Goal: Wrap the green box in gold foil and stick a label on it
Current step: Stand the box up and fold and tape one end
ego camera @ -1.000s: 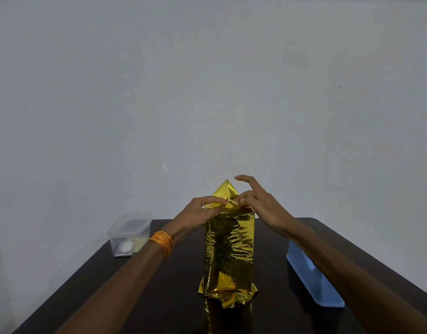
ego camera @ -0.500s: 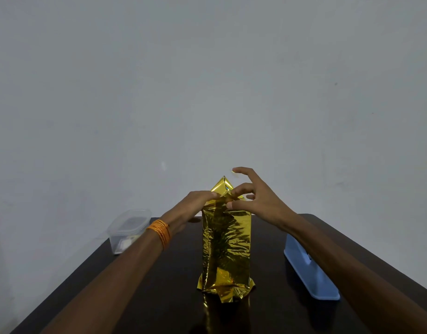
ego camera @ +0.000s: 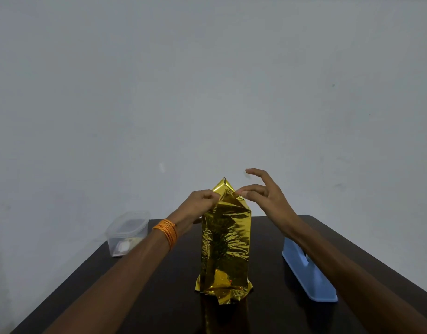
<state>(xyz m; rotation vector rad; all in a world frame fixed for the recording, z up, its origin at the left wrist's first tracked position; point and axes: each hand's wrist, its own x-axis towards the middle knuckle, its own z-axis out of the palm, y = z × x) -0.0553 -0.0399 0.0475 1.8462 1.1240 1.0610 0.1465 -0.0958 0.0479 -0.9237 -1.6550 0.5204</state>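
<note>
1. Rightward and a little upward, the right hand (ego camera: pixel 270 201) has shifted since half a second ago. Its thumb has left the front of the crinkled gold foil (ego camera: pixel 225 242) for the top right fold.
2. Its fingers are spread and loose, gripping nothing, and only the fingertips (ego camera: pixel 241 191) touch the foil.
3. The left hand (ego camera: pixel 200 201), with an orange thread band (ego camera: pixel 166 231) at the wrist, pinches the foil's top left edge.
4. The foil covers a tall box, which stands upright on the dark wooden table (ego camera: pixel 159 309).
5. A lidded clear plastic container (ego camera: pixel 127 233) sits left of the box and farther back, and a light blue plastic tray (ego camera: pixel 306 280) sits to its right.
</note>
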